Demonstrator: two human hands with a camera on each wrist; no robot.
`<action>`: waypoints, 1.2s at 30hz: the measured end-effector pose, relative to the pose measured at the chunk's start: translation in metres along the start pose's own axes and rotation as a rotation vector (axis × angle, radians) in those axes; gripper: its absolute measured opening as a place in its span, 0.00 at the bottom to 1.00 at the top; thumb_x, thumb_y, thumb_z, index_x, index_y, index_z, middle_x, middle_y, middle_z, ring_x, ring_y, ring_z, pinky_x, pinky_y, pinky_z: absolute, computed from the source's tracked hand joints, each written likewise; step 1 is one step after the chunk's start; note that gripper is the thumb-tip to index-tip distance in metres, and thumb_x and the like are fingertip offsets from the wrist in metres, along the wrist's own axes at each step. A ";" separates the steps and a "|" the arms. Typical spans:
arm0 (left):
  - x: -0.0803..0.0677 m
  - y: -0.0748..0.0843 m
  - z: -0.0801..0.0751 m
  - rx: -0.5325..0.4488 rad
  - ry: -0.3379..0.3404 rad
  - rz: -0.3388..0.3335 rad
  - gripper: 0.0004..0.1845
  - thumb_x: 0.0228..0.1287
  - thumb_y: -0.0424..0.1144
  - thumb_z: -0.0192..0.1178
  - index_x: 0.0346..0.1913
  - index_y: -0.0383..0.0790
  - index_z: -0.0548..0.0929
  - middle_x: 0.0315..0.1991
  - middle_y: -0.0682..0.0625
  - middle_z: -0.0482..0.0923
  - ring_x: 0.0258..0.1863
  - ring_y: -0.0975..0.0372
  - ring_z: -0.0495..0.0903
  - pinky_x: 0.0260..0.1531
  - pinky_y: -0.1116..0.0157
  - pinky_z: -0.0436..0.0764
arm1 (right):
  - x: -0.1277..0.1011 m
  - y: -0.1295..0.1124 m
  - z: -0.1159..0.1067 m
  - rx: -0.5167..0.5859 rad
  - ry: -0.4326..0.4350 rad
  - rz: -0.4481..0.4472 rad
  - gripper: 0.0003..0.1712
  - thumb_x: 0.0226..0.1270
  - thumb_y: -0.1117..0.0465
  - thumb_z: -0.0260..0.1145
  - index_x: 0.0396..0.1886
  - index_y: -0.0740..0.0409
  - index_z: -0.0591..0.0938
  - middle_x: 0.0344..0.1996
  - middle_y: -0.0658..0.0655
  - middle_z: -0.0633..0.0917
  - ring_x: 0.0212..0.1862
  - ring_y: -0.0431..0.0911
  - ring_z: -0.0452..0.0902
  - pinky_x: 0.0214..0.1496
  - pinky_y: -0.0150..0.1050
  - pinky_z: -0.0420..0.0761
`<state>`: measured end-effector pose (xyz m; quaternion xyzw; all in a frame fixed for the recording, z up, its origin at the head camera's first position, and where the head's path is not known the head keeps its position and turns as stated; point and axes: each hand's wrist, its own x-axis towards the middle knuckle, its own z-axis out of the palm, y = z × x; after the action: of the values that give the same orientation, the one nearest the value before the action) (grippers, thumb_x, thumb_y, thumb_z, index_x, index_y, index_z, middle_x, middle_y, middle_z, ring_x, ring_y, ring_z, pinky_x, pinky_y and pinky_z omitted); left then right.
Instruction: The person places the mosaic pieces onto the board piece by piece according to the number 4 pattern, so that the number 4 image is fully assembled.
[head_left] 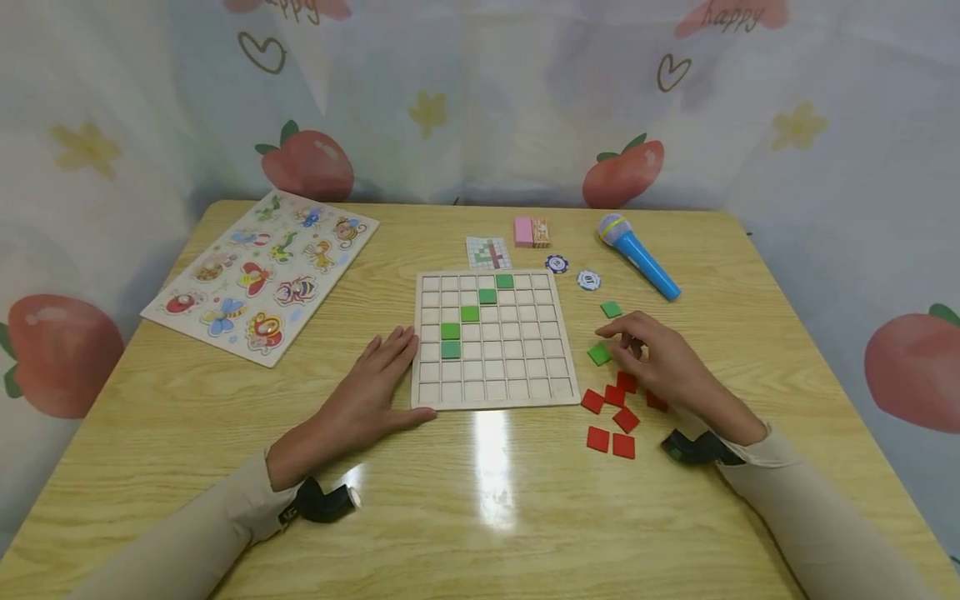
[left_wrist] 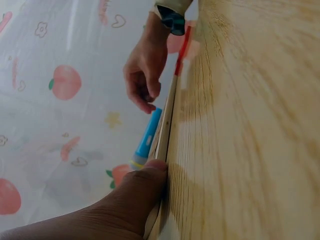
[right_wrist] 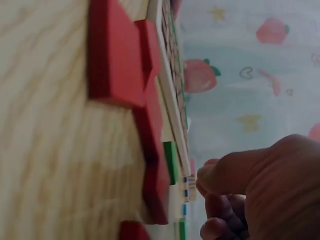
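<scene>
Head view, centre of frame: wooden grid board (head_left: 495, 340) lay flat on the desk (head_left: 480, 517), five green tiles (head_left: 468, 314) seated in its cells in a stepped diagonal running from upper right down to the left of the board.

Left hand (head_left: 371, 392), lower left of centre: rested flat on the desk, fingers straight and together, fingertips touching the board's left edge, thumb along its lower left corner. It held nothing. Left wrist view showed the thumb pressed against the board's rim.

Right hand (head_left: 663, 358), right of centre: fingers curled, fingertips meeting at a loose green tile (head_left: 599, 354) just beside the board's right edge. Whether the tile was actually pinched or only touched could not be told from the head view; the right wrist view showed the fingers bent and close to it, blurred.

Second loose green tile (head_left: 611, 309): on the desk, just above the right hand, apart from it.

Red tiles (head_left: 615, 417): a loose cluster on the desk below the right hand, lower right of the board, some partly under the palm.

Blue toy microphone (head_left: 637, 254): upper right, lying tilted.

Two poker chips (head_left: 557, 264): between microphone and board's upper right corner.

Pattern card (head_left: 488, 252): just above the board's top edge.

Pink block (head_left: 523, 231) and a small brown one beside it: above the card.

Animal peg puzzle (head_left: 262, 271): upper left of the desk, well apart from the board.

Fruit-print cloth (head_left: 480, 100): backdrop behind the desk.
</scene>
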<state>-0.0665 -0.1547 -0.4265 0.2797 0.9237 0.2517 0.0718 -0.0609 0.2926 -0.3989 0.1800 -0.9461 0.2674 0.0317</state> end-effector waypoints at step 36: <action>-0.001 0.001 -0.001 0.018 0.002 0.012 0.60 0.63 0.61 0.74 0.85 0.31 0.56 0.88 0.39 0.51 0.89 0.47 0.48 0.89 0.46 0.45 | 0.000 0.005 0.000 -0.028 -0.102 -0.054 0.16 0.71 0.68 0.72 0.55 0.51 0.87 0.51 0.53 0.84 0.43 0.40 0.74 0.41 0.30 0.82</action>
<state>-0.0655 -0.1548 -0.4252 0.2857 0.9243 0.2440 0.0668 -0.0627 0.2963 -0.4010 0.2183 -0.9450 0.2436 -0.0067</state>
